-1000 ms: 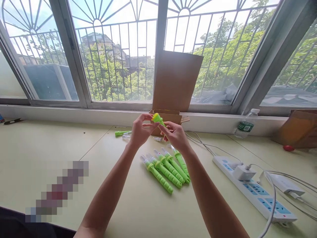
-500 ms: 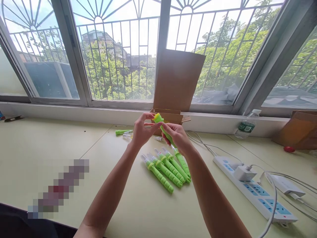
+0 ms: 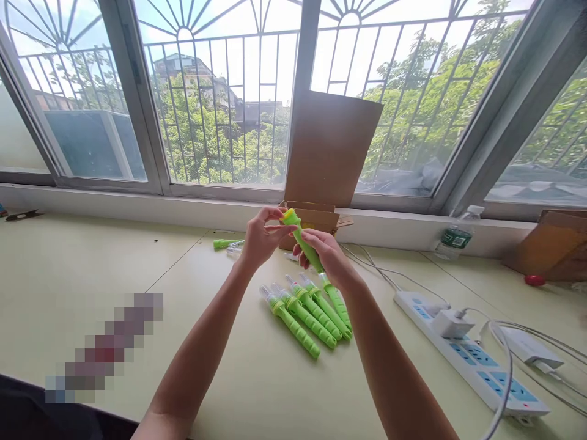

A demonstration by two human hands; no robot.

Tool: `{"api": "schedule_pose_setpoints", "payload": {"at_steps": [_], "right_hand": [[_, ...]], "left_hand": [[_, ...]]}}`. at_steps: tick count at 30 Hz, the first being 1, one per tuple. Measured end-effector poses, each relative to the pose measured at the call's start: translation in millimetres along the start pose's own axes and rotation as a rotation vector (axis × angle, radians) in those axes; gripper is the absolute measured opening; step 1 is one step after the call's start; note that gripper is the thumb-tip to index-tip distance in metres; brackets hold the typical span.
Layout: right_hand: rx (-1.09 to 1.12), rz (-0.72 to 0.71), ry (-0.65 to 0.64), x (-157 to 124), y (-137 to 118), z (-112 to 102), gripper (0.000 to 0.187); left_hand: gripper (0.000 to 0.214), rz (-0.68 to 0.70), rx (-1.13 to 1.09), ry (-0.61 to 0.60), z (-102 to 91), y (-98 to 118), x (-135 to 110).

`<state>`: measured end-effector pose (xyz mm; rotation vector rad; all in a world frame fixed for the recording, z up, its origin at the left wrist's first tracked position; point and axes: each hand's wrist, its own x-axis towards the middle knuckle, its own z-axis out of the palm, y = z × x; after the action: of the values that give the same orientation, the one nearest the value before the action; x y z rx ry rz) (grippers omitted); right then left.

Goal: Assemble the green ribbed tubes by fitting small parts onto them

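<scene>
I hold one green plastic stick (image 3: pixel 302 239) up over the pale table (image 3: pixel 92 275), its yellow-green top pointing up and left. My right hand (image 3: pixel 326 258) is wrapped round its ribbed handle. My left hand (image 3: pixel 260 238) pinches the top end between thumb and fingertips. Below my hands, several matching green sticks (image 3: pixel 306 311) with clear tips lie side by side on the table. Another green stick (image 3: pixel 225 244) and some small clear pieces lie farther back to the left.
An open cardboard box (image 3: pixel 316 217) stands behind my hands with its flap leaning on the window. A white power strip (image 3: pixel 472 360) with a charger and cables lies at right. A plastic bottle (image 3: pixel 455 237) and a second cardboard box (image 3: pixel 550 244) sit at the far right.
My right hand has slid its grip along the handle and closed round it, and the stick now stands steeper. My left hand stays pinched at the top.
</scene>
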<state>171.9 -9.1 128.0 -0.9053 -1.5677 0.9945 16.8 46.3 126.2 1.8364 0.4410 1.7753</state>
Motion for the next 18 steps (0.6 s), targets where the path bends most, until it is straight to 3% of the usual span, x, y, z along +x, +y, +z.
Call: {"api": "schedule_pose_setpoints", "payload": {"at_steps": [4, 7, 18], "right_hand": [[-0.328, -0.145, 0.132, 0.7, 3.9, 3.6, 0.021], [-0.434, -0.168, 0.252, 2.6, 9.4, 4.5, 0.023], [-0.112, 0.050, 0.087, 7.4, 24.8, 2.0, 0.034]], "left_hand": [[0.033, 0.030, 0.057, 0.033, 0.1, 4.3, -0.3], [0.033, 0.027, 0.086, 0.035, 4.6, 3.8, -2.8], [0.036, 0.054, 0.243, 0.051, 9.8, -6.5, -7.0]]}}
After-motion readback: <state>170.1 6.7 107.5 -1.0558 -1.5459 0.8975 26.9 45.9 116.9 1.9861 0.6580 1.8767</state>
